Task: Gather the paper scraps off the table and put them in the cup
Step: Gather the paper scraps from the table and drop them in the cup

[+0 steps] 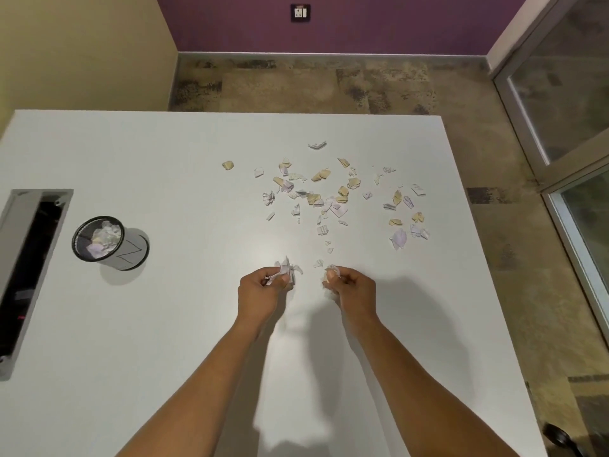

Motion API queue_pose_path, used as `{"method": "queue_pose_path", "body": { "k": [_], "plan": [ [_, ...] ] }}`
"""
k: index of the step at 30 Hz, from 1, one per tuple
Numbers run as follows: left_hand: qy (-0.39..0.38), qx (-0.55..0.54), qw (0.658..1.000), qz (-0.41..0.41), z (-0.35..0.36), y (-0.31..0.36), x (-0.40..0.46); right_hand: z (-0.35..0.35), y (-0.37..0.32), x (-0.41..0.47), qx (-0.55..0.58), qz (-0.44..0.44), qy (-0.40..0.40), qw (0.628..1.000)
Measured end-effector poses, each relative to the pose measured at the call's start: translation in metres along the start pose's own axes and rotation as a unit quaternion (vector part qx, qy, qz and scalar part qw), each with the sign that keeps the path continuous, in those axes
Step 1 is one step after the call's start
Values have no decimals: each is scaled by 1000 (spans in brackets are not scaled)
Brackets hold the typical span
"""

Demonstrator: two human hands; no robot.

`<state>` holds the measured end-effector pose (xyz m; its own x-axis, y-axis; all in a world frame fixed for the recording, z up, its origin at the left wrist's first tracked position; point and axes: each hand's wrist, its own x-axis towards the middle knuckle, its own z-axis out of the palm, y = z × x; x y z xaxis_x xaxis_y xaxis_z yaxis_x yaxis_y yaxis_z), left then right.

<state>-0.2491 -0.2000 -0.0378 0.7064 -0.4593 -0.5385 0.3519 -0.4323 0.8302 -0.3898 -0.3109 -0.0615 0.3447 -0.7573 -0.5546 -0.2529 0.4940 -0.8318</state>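
Note:
Several white, pale purple and tan paper scraps (329, 196) lie scattered over the far right half of the white table (164, 324). My left hand (263, 288) is closed around a bunch of crumpled white scraps (286, 267) that stick out past the fingers. My right hand (354, 286) pinches a small wad of scraps (332, 271). One loose scrap (318, 263) lies between the two hands. The cup (110, 243), white with a dark rim, stands at the left and holds crumpled scraps inside.
A rectangular cable slot (26, 275) with a grey frame is cut into the table's left edge, just left of the cup. The table's far edge and right edge drop to a mottled carpet floor. A glass door (566, 94) stands at the right.

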Motion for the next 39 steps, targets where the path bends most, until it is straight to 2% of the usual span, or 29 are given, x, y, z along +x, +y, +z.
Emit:
{"method": "queue_pose_path", "body": {
  "k": [4, 8, 15, 23, 27, 31, 35, 39],
  "plan": [
    [17, -45, 999, 7, -29, 12, -6, 30, -12, -16, 95, 4, -3, 995],
    [33, -80, 996, 14, -63, 21, -11, 68, -25, -35, 142, 18, -38, 989],
    [79, -130, 987, 47, -147, 35, -4, 159, -42, -57, 151, 10, -90, 984],
    [194, -121, 971, 68, -238, 57, 28, 272, -60, -67, 125, 0, -158, 979],
    [242, -35, 968, 53, -270, 67, 49, 316, -67, -65, 31, -19, -168, 985],
    [239, 50, 968, 49, -291, 76, 64, 348, -72, -60, -127, -96, -144, 977],
    [208, 166, 961, 71, -296, 84, 79, 370, -77, -53, -263, -191, -147, 934],
    [168, 235, 954, 78, -296, 92, 86, 383, -79, -46, -358, -229, -177, 888]
  ]
}}
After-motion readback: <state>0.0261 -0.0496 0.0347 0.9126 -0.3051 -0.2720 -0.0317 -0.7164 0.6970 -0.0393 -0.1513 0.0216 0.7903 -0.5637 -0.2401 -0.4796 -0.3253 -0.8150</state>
